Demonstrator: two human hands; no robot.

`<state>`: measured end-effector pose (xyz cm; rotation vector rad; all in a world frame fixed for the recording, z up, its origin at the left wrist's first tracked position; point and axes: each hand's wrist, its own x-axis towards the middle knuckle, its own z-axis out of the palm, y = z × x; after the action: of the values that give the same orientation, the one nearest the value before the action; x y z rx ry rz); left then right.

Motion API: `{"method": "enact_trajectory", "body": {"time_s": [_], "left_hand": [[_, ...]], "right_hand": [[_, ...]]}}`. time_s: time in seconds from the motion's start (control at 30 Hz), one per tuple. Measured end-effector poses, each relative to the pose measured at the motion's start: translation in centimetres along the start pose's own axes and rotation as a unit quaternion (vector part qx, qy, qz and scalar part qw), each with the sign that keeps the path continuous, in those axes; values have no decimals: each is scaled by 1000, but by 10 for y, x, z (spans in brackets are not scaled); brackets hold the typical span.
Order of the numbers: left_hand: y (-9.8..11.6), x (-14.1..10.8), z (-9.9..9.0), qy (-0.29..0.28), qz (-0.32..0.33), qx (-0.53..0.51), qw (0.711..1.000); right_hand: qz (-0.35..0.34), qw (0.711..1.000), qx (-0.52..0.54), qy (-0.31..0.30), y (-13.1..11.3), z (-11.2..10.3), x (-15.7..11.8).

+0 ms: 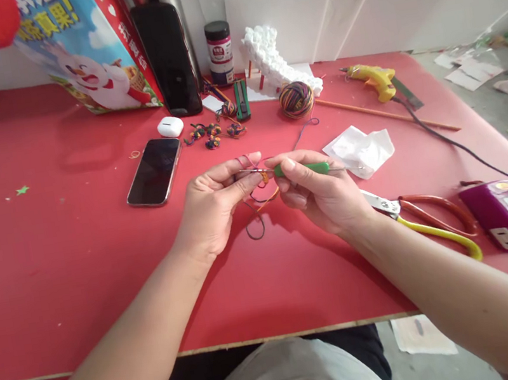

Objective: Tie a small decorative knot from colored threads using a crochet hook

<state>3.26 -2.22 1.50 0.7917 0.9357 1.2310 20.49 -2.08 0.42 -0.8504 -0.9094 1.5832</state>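
The green hook (315, 168) is over the middle of the red bench (295, 299), shut in the right hand's (332, 194) fingers. It lies side to side, like the front edge, and its thin tip points to the left hand (209, 210), which pinches the small yarn piece (264, 178).

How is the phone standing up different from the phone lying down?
The standing phone is propped nearly upright, but the lying phone is flat on the red table.
The standing phone is right beside the colourful bag, while the lying phone is near the little white case.
Both have dark screens and rounded corners.
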Motion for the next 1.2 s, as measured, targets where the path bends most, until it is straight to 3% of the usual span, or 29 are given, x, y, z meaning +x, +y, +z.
{"method": "enact_trajectory", "body": {"time_s": [0.2,0.53,0.67,0.93,1.2], "left_hand": [[2,0,-3,-28,26,55,998],[0,6,-4,-5,47,54,997],[6,6,-4,-6,1,21,1000],[17,10,-15,-52,-182,-45,981],[14,7,-14,-68,-153,-51,985]], "right_hand": [[5,1000,-6,-14,1,-4,1],[17,999,-5,-32,2,-6,2],[21,999,-4,-40,1,-7,1],[21,998,-32,-42,-2,-10,1],[-18,997,-69,-40,-4,-9,-1]]}}
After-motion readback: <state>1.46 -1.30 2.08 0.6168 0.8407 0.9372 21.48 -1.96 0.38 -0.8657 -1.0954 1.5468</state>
